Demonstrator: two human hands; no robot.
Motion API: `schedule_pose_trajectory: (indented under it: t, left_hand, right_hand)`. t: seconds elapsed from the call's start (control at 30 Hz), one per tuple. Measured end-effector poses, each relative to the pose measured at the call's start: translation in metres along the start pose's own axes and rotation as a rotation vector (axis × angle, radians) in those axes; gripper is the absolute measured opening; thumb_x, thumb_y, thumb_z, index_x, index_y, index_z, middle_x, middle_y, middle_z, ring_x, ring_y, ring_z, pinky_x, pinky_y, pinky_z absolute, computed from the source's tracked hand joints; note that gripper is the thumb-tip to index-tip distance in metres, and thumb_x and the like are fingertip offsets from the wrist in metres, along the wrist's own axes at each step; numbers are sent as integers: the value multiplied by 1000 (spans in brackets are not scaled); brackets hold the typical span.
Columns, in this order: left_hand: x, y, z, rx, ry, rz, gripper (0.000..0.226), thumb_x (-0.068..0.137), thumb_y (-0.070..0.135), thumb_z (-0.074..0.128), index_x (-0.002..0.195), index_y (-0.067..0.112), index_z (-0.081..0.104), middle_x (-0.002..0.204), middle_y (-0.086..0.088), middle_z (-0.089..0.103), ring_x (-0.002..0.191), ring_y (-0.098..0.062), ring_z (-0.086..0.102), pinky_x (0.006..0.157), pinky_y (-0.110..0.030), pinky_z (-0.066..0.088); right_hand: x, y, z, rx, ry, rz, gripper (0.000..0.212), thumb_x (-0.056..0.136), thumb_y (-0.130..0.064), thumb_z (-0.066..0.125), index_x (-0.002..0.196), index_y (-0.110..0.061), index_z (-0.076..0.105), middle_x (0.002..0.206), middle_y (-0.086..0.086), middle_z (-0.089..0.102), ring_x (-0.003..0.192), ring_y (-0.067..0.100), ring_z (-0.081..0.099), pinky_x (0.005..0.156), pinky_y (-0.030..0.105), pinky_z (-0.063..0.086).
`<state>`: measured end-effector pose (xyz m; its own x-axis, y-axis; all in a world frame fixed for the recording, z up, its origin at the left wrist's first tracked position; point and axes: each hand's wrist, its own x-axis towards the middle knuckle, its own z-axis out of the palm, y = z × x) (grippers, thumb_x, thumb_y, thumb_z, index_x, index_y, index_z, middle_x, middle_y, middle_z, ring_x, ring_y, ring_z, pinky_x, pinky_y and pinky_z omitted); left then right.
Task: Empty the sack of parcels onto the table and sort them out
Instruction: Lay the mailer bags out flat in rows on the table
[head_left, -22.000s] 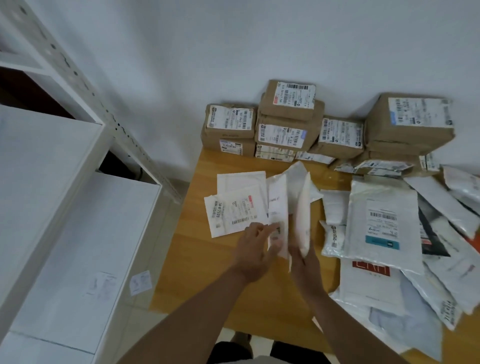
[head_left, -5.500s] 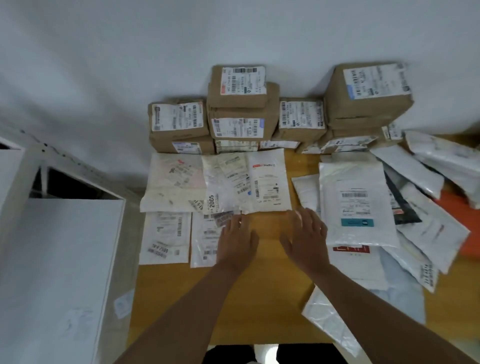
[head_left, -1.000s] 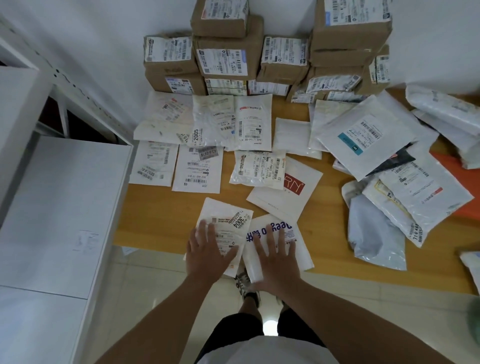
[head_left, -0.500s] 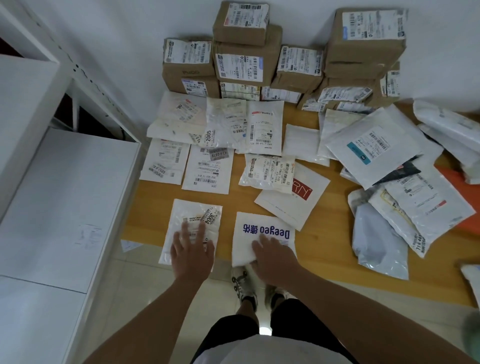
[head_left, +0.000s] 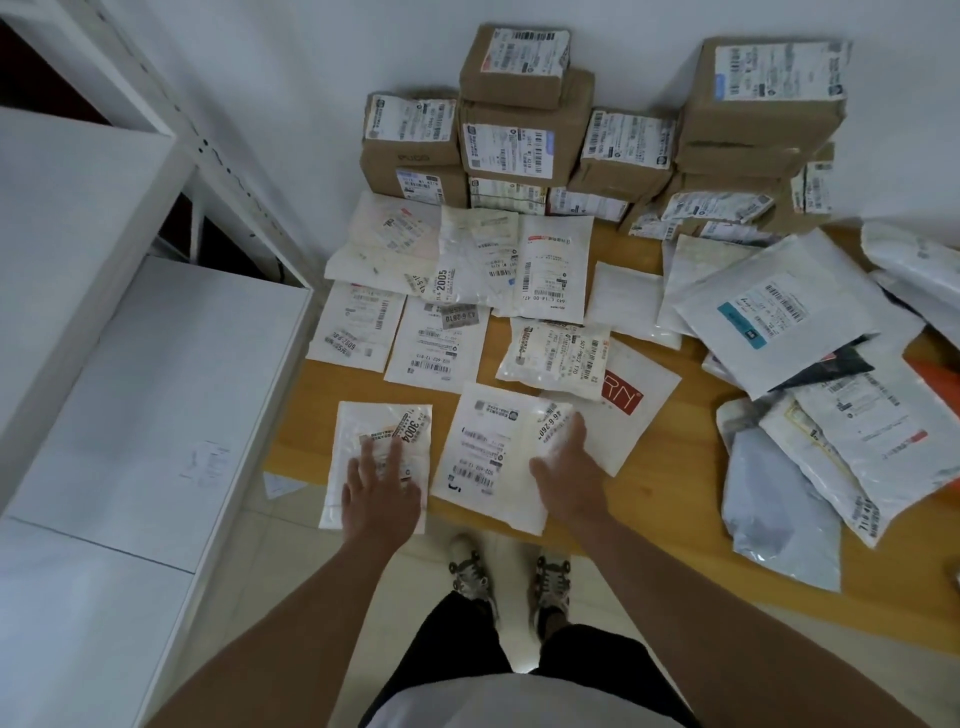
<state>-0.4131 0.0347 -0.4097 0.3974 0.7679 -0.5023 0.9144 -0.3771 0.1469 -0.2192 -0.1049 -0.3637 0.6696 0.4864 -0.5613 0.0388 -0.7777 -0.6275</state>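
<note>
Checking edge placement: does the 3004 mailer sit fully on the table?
No. The 3004 mailer overhangs the table at its near edge, with floor below its lower part, under the left hand.

The right edge cuts off the table (head_left: 675, 525) and the loose bags (head_left: 914, 260). Label print is too small to read. Overlapping bags hide a black one (head_left: 831, 366).

Light is dim and flat from my head view, cool grey overall, source not visible. Soft, weak shadows lie under my forearms. Strong wide-angle bending: the shelf unit (head_left: 156, 171) at left leans and curves, and the wall bows. Mild softness everywhere; label print on the cardboard boxes (head_left: 524, 140) is mostly unreadable. Faint sheen on the plastic mailers (head_left: 779, 317); no harsh glare.
</note>
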Motion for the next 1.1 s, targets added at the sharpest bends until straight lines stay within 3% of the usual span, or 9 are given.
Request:
schedule_pose_trajectory:
  t: [0.17, 0.3, 0.47, 0.6, 0.73, 0.83, 0.97, 1.03, 1.1]
  left_hand:
    - [2, -14, -2, -43, -11, 16, 71, 95, 41, 46, 155, 32, 8, 163, -6, -12, 149, -35, -1, 120, -48, 14]
    - [10, -35, -12, -7, -9, 81, 67, 98, 44, 42, 155, 33, 8, 163, -5, -13, 149, -34, -1, 121, -48, 13]
    - [24, -60, -22, 7, 21, 108, 66, 100, 47, 37, 155, 35, 5, 163, -5, -12, 149, -34, 0, 120, -48, 12]
    - [40, -78, -31, -23, 51, 83, 70, 97, 49, 43, 155, 33, 9, 164, -4, -3, 149, -34, 2, 120, -51, 9]
    - [57, -97, -45, -92, 80, 46, 83, 88, 54, 59, 154, 28, 16, 162, -3, 11, 147, -35, 9, 118, -55, 14]
    - [67, -105, -53, -122, 46, 38, 89, 83, 55, 66, 153, 33, 16, 162, -5, 3, 147, -37, 3, 117, -59, 13]
    - [84, -110, -62, -253, -33, -56, 119, 70, 55, 79, 153, 37, -4, 160, -11, -10, 147, -39, 3, 115, -60, 12]
    - [88, -111, -65, -254, -55, -49, 127, 66, 54, 82, 153, 36, -8, 158, -16, 1, 144, -40, 11, 113, -60, 16]
    - [89, -112, -67, -249, -46, -26, 127, 64, 54, 83, 153, 36, -6, 152, -17, 10, 138, -38, 21, 111, -58, 22]
  right_hand:
    - [-18, 20, 31, -553, 246, -226, 86, 75, -29, 72, 150, -13, 33, 143, 19, 43, 123, 38, 46, 96, 51, 45]
    - [-19, 24, 71, -813, -17, -402, 74, 83, -63, 43, 147, -27, 38, 156, 17, 30, 143, 42, 18, 105, 63, 35]
    - [-15, 14, 100, -896, -174, -384, 81, 85, -71, 24, 155, -32, 11, 162, 12, -14, 145, 40, -17, 115, 62, 16]
    - [-9, -9, 115, -888, -205, -384, 84, 91, -68, 38, 155, -36, -7, 157, 8, -31, 137, 34, -36, 119, 57, 3]
    - [-4, -26, 126, -875, -215, -383, 86, 91, -66, 44, 155, -35, -5, 159, 9, -28, 142, 37, -31, 119, 58, 5]
    - [-3, -40, 133, -847, -214, -358, 88, 90, -63, 51, 155, -34, -2, 161, 8, -25, 145, 38, -26, 120, 57, 6]
    - [-1, -51, 135, -791, -176, -350, 96, 85, -59, 62, 156, -27, 7, 163, 11, -7, 149, 34, -13, 122, 50, 9]
    - [0, -52, 135, -784, -158, -346, 102, 81, -59, 67, 157, -19, 11, 163, 14, 2, 150, 34, -4, 120, 46, 9]
    - [-1, -50, 135, -811, -95, -385, 111, 64, -62, 80, 150, -8, 33, 155, 20, 28, 147, 38, 22, 116, 50, 26]
